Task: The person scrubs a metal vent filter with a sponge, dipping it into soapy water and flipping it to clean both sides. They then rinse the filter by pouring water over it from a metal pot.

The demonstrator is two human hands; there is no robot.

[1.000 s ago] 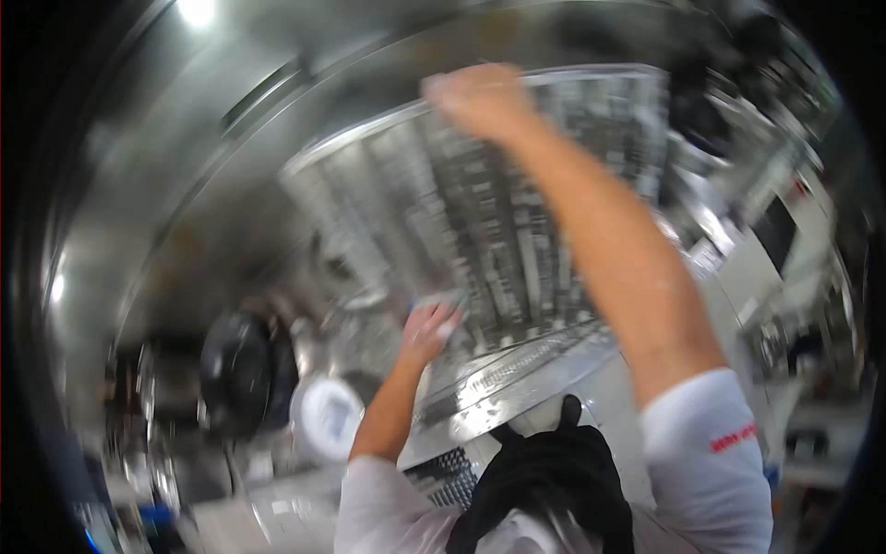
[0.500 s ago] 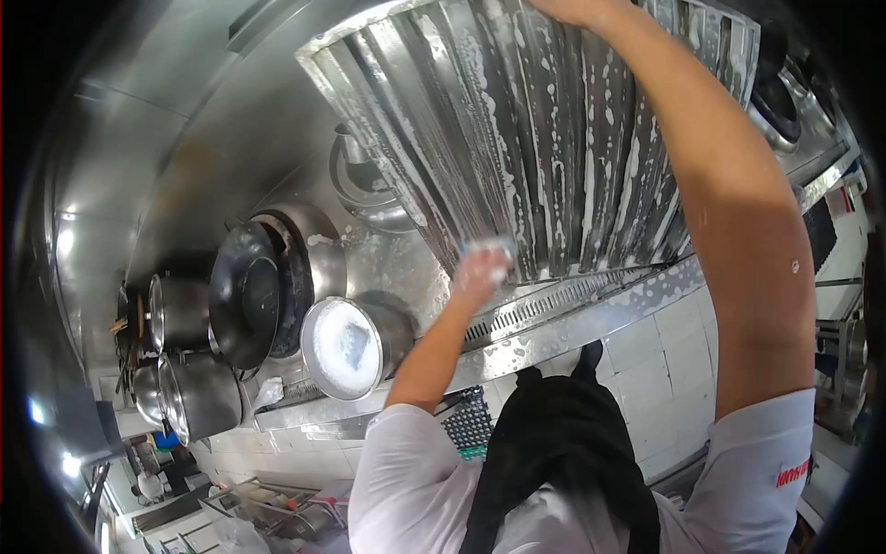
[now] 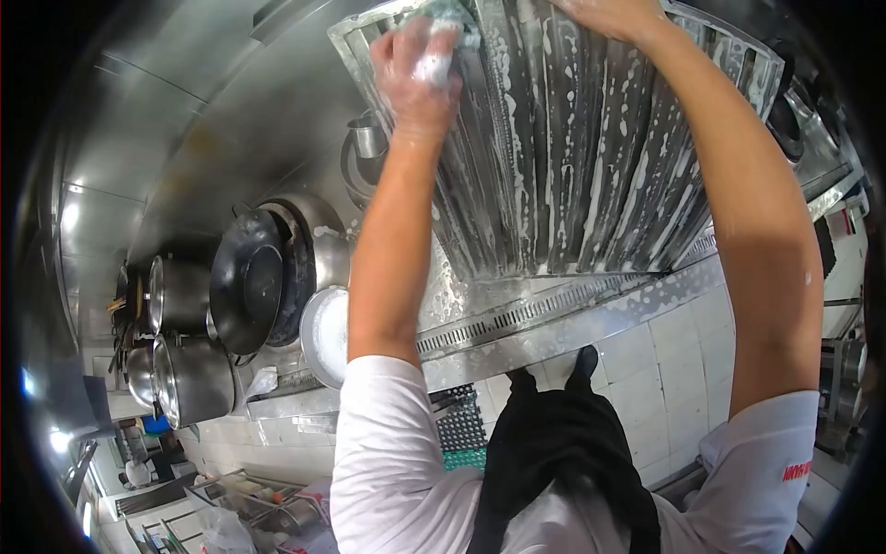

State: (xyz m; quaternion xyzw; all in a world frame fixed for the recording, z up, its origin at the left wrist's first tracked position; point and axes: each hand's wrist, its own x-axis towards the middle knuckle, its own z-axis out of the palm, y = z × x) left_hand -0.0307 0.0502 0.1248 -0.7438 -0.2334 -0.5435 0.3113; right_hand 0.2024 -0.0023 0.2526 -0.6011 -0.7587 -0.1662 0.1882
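Note:
A soapy metal baffle filter point(image 3: 572, 148) with long ridges and white foam streaks stands tilted on the steel counter. Near its upper left corner, my left hand point(image 3: 420, 83) is closed around a foamy, greenish scrubbing pad point(image 3: 450, 17) pressed to the ridges. My right hand point(image 3: 614, 14) grips the filter's top edge, its fingertips partly out of frame. Partly behind my left forearm is a pot of white suds point(image 3: 328, 337).
A dark wok point(image 3: 247, 286) and several steel pots point(image 3: 198, 379) line the counter's left side. A slotted drain point(image 3: 508, 319) runs along the counter's front edge. Steel walls point(image 3: 148, 138) rise behind, and floor tiles point(image 3: 646, 369) lie below.
My left hand has moved with the scrubbing pad from the filter's lower edge up to its upper left corner. My right hand remains at the top edge. The suds pot is now partly covered.

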